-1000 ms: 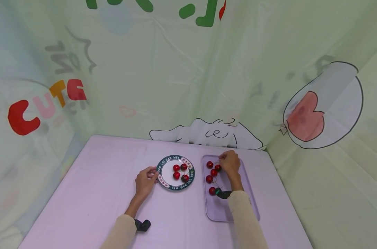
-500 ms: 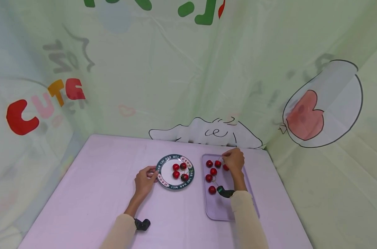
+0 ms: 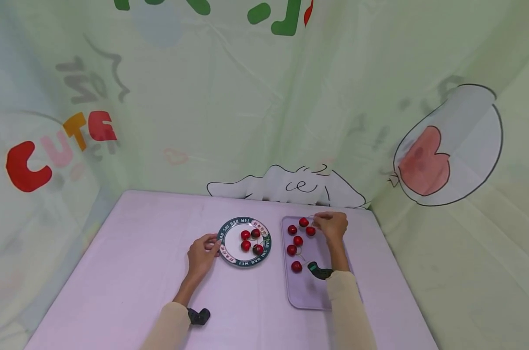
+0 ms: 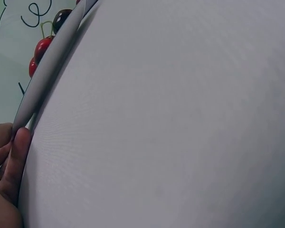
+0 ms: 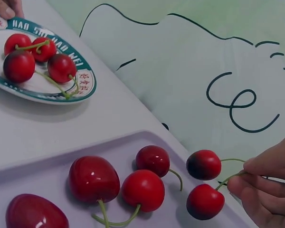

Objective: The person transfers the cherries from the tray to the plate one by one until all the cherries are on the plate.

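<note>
A: Item one, the right hand (image 5: 270, 183). We recorded its fingertips (image 5: 240, 185) pinched together on two green stems, a pair of cherries (image 5: 205, 183) hanging from them just above the far end of the lilac tray (image 3: 310, 291). Only the fingertips entered the right wrist view; the rest of the hand was cut off at the frame edge.

B: Item two, the loose cherries. We counted four more cherries (image 3: 296, 245) on the tray, lying just to the left of that hand and nearer the person. In the right wrist view the nearest one was cropped at the bottom edge.

A: Item three, the left hand (image 3: 201, 253). We saw it resting on the table (image 3: 137, 253) with its fingers curled against the left rim of the plate (image 3: 223, 236). Whether the thumb went under the rim we could not tell; we logged it as holding the rim.

B: The left wrist view gave us little. The tablecloth filled nearly all of it, with one finger (image 4: 16, 161) against the plate edge, seen edge-on, and a few cherries half hidden beyond.

A: Item four, plate contents. We listed four cherries on the plate (image 5: 35, 54), to the right of the left hand. The lettering on the green rim was too small to read.

B: Item five, the two hands stood well apart, plate and tray between them. A dark wrist device (image 3: 320, 270) sat behind the right hand; its make was unclear.
</note>
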`<state>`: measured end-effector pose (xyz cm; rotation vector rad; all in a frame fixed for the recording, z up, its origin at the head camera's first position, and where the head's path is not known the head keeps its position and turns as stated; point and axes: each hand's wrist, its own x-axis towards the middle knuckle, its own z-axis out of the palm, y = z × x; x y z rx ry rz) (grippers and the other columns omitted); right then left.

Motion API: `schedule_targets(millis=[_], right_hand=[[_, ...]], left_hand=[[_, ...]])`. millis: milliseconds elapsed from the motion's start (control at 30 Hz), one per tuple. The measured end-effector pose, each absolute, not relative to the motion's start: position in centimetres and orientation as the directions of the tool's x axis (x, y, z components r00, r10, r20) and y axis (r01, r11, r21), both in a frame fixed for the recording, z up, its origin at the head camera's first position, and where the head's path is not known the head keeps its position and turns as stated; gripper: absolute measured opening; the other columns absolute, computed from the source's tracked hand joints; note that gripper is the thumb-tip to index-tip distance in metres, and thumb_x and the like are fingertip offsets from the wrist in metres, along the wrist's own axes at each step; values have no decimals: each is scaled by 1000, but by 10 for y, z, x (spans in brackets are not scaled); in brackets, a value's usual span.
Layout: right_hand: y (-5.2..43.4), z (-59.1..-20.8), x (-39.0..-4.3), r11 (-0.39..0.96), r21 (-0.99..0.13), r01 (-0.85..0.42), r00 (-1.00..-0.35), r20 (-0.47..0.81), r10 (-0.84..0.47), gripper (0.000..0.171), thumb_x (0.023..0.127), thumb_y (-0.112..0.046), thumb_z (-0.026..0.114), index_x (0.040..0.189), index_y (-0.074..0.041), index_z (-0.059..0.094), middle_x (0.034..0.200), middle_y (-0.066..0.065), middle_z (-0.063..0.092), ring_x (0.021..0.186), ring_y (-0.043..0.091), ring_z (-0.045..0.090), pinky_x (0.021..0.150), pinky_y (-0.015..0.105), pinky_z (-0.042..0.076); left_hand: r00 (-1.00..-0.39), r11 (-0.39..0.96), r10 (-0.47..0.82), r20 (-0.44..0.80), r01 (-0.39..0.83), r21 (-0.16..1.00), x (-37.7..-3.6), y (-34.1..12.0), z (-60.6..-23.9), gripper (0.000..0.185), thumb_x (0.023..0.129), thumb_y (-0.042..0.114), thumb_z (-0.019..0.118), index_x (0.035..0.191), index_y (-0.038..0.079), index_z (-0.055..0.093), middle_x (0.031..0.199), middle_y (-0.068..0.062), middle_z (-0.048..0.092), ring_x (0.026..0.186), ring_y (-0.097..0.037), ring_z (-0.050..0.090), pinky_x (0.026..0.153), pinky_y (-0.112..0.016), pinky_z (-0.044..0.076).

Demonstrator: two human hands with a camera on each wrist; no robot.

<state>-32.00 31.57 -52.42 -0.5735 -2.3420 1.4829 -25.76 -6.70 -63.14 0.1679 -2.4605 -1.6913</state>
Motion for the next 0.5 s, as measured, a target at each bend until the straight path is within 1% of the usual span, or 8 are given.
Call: schedule_targets(millis=[67,133,167,233,333,500], right_hand=[[317,-525,-321,283,-941,186,-867,-21,498,16,94,2,79,106,13,80,71,10,78,55,4,70,55,16,58],[318,-524,-322,188,-961,204,-860,-84,504,19,94,3,79,110,13,79,67,-1,75,56,4,73,57,17,60],[318,-524,-322,159,-965,209,-860,-104,499,21,95,2,80,112,12,79,66,-4,74,58,6,74,58,18,61],[316,-522,-321,111,-971,212,-861,-131,492,25,95,0,80,116,13,77,67,-4,75,62,8,77,60,19,62],[312,-519,-318,51,-975,215,-861,-165,482,28,96,-4,82,119,11,77,73,-1,78,68,12,80,64,20,63],[301,-519,-315,2,-976,217,-883,-195,428,31,97,-6,83,123,10,76,77,0,79,69,10,80,67,21,64]], left_hand=[[-981,354,-182,65,-3,935,-258,-68,-631,30,103,10,75,131,2,75,113,-16,79,71,-8,73,65,-18,60],[-980,356,-183,73,3,935,-258,-68,-631,30,103,11,75,131,2,75,113,-16,79,71,-8,74,65,-18,60],[-980,354,-183,75,6,935,-257,-68,-631,30,103,10,75,131,2,75,113,-16,79,72,-7,73,65,-18,61],[-980,349,-185,73,4,937,-257,-68,-630,30,103,11,75,132,3,75,113,-15,79,73,-7,74,66,-17,61],[-980,350,-181,76,8,937,-257,-68,-629,31,104,11,74,133,3,75,114,-15,79,73,-8,74,67,-16,60],[-981,351,-178,74,7,937,-255,-67,-627,30,104,11,74,132,2,75,113,-16,79,73,-10,74,66,-16,59]])
